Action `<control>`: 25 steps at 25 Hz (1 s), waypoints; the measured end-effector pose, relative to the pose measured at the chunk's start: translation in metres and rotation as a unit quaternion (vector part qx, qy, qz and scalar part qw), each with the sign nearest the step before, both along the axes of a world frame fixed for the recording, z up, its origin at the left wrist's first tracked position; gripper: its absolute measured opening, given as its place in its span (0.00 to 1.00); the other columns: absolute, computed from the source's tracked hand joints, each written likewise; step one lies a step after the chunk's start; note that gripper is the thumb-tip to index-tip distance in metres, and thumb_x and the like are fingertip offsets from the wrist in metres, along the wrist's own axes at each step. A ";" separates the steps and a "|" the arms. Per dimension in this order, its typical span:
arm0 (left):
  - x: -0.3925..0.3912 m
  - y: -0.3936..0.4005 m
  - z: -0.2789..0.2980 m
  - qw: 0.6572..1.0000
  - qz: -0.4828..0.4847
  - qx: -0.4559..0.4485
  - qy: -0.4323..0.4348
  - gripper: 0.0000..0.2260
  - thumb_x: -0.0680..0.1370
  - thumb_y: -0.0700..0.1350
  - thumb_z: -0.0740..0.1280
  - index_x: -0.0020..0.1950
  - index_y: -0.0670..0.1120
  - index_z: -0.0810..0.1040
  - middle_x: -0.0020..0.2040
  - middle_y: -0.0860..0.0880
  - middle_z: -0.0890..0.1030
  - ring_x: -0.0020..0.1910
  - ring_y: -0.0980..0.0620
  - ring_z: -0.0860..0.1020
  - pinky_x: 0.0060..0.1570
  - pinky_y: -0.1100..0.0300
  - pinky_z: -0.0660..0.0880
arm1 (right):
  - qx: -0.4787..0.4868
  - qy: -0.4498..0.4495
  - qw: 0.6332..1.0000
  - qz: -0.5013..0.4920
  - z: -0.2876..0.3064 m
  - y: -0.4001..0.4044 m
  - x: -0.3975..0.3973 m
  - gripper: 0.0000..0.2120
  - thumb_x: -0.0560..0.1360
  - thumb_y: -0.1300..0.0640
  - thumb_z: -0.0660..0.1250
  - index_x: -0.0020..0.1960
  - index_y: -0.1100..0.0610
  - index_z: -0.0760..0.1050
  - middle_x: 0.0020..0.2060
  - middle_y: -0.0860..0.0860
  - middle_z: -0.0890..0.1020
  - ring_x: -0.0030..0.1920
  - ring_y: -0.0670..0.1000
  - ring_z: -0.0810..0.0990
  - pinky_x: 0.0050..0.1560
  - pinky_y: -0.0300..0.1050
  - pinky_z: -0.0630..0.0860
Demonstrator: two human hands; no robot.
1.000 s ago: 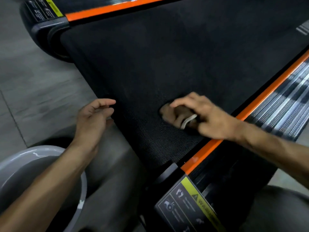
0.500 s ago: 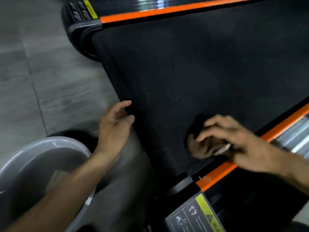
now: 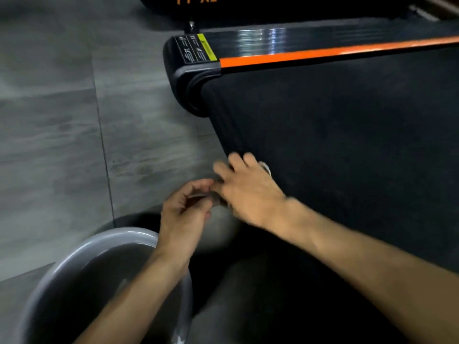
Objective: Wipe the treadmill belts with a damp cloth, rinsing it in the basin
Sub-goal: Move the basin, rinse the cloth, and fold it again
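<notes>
black belt (image 3: pixel 347 145), orange stripe (image 3: pixel 323 53), grey basin (image 3: pixel 74 254)

Open grey floor (image 3: pixel 57 135) left of the treadmill belt (image 3: pixel 347 145), free passage there. Belt surface bare up and right of the hands. Grey basin (image 3: pixel 82 249) sits bottom left, left forearm crossing its rim. Left hand (image 3: pixel 183 209) and right hand (image 3: pixel 246 189) meet at the belt's near edge, blocking that spot. Corner end cap (image 3: pixel 188 78) and orange side rail (image 3: pixel 323 54) bound the far side. Dark knees fill the bottom right

2 bare forearms, no sleeves in view; a pale band beside the right hand (image 3: pixel 248 192).
</notes>
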State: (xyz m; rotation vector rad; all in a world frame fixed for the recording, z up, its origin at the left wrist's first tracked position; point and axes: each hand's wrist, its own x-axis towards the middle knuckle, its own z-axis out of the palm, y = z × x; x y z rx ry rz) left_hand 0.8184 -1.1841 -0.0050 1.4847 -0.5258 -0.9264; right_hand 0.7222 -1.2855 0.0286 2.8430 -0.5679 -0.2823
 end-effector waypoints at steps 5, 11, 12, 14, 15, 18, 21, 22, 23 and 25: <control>0.060 0.016 0.000 0.999 0.018 0.023 -0.026 0.12 0.76 0.34 0.67 0.47 0.51 0.83 0.41 0.57 0.83 0.41 0.60 0.78 0.51 0.53 0.77 | -0.069 -0.059 0.982 -0.168 0.012 -0.101 0.103 0.19 0.74 0.58 0.65 0.65 0.47 0.72 0.66 0.54 0.67 0.64 0.62 0.65 0.61 0.58 0.64; 0.094 0.048 -0.015 0.997 0.035 0.058 -0.044 0.13 0.77 0.33 0.66 0.47 0.51 0.82 0.40 0.59 0.84 0.45 0.56 0.79 0.43 0.64 0.78 | -0.017 -0.022 0.993 -0.115 -0.013 -0.049 0.081 0.22 0.75 0.51 0.68 0.68 0.50 0.68 0.65 0.53 0.70 0.63 0.61 0.68 0.60 0.56 0.67; 0.092 0.053 -0.017 0.997 0.034 0.066 -0.034 0.12 0.77 0.33 0.66 0.48 0.51 0.81 0.40 0.58 0.84 0.45 0.55 0.79 0.42 0.65 0.77 | 0.067 -0.053 0.988 -0.130 -0.016 -0.025 0.072 0.22 0.75 0.49 0.68 0.67 0.50 0.67 0.62 0.52 0.73 0.62 0.59 0.71 0.58 0.53 0.68; 0.086 0.069 -0.017 0.997 0.009 0.075 -0.015 0.10 0.78 0.37 0.67 0.53 0.51 0.81 0.45 0.54 0.83 0.47 0.54 0.79 0.45 0.62 0.76 | 0.284 -0.161 0.922 -0.210 -0.018 0.029 0.058 0.19 0.74 0.46 0.70 0.60 0.50 0.67 0.54 0.49 0.77 0.54 0.53 0.76 0.51 0.47 0.70; 0.084 0.078 -0.016 0.997 -0.006 0.077 -0.014 0.10 0.78 0.40 0.67 0.56 0.51 0.80 0.48 0.51 0.82 0.48 0.54 0.79 0.47 0.60 0.76 | 0.355 -0.202 0.882 -0.236 -0.020 0.054 0.054 0.17 0.74 0.45 0.70 0.56 0.49 0.67 0.50 0.47 0.77 0.50 0.52 0.77 0.47 0.45 0.70; 0.079 0.122 -0.016 0.996 0.028 0.074 -0.038 0.11 0.78 0.39 0.67 0.58 0.49 0.80 0.51 0.48 0.82 0.49 0.59 0.80 0.52 0.65 0.76 | 0.473 -0.233 0.803 -0.278 -0.039 0.115 0.051 0.12 0.74 0.45 0.69 0.48 0.50 0.69 0.43 0.48 0.79 0.45 0.51 0.77 0.46 0.45 0.73; 0.086 0.171 -0.017 0.982 0.083 0.106 -0.130 0.15 0.76 0.32 0.68 0.54 0.50 0.80 0.51 0.47 0.82 0.47 0.64 0.79 0.51 0.72 0.73 | 0.552 -0.236 0.733 -0.319 -0.058 0.147 0.060 0.08 0.77 0.48 0.65 0.47 0.53 0.75 0.41 0.50 0.81 0.45 0.52 0.79 0.50 0.47 0.77; 0.090 0.186 -0.018 0.976 0.091 0.125 -0.153 0.15 0.75 0.30 0.68 0.54 0.50 0.80 0.51 0.47 0.82 0.46 0.64 0.79 0.50 0.73 0.73 | 0.557 -0.233 0.730 -0.321 -0.062 0.153 0.062 0.07 0.78 0.50 0.65 0.48 0.53 0.77 0.42 0.50 0.81 0.46 0.53 0.80 0.50 0.45 0.76; 0.093 0.200 -0.020 0.970 0.099 0.141 -0.170 0.15 0.75 0.30 0.68 0.52 0.50 0.80 0.51 0.46 0.82 0.45 0.64 0.79 0.49 0.73 0.74 | 0.561 -0.233 0.726 -0.323 -0.065 0.156 0.062 0.07 0.79 0.51 0.65 0.48 0.54 0.78 0.42 0.50 0.81 0.48 0.53 0.80 0.51 0.44 0.76; 0.096 0.225 -0.024 0.954 0.112 0.179 -0.211 0.16 0.75 0.31 0.68 0.50 0.53 0.81 0.52 0.47 0.83 0.44 0.62 0.80 0.47 0.71 0.75 | 0.583 -0.232 0.710 -0.320 -0.066 0.157 0.059 0.06 0.78 0.52 0.65 0.51 0.52 0.80 0.46 0.48 0.82 0.50 0.51 0.81 0.56 0.45 0.77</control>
